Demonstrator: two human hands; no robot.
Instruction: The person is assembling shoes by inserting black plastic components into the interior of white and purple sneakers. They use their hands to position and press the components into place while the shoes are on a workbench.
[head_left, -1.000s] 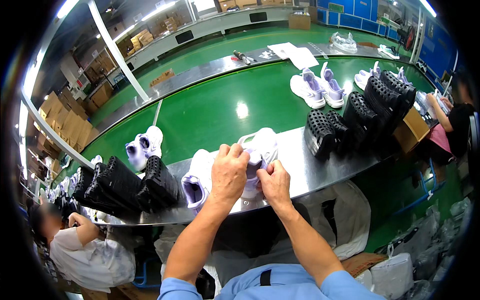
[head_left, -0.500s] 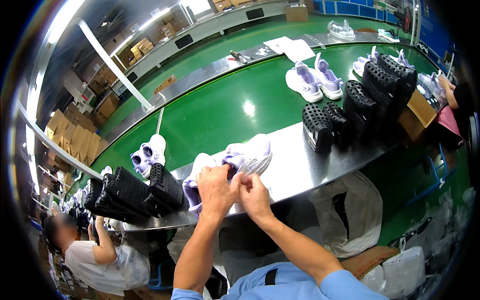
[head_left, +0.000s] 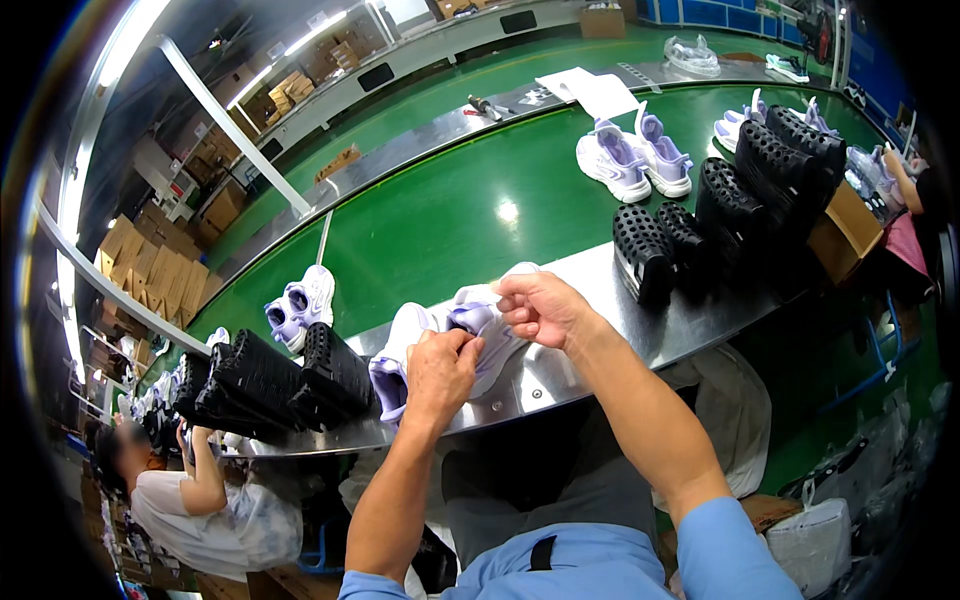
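Note:
Before me on the metal table edge stand two white and lavender sneakers, side by side. My left hand (head_left: 442, 375) is closed on the collar of the right-hand sneaker (head_left: 490, 366), its fingertips at the shoe's opening. My right hand (head_left: 545, 308) is raised over that sneaker's toe end, fingers curled with thumb and forefinger pinched; whatever they hold, perhaps a lace, is too small to make out. The left-hand sneaker (head_left: 389, 385) rests against the first, its lavender lining showing, partly covered by my left hand.
Black perforated blocks (head_left: 335, 375) stand left of the sneakers; more black blocks (head_left: 640, 250) are at the right. Another sneaker pair (head_left: 630, 160) sits on the green belt (head_left: 420, 215), and one pair (head_left: 300, 305) lies left. A co-worker (head_left: 210, 500) sits at the left, another person's arm (head_left: 903, 180) far right.
My right hand has lifted away from my left hand, up and to the right over the sneaker's toe. My left hand has stayed at the shoe's opening, shifting slightly right.

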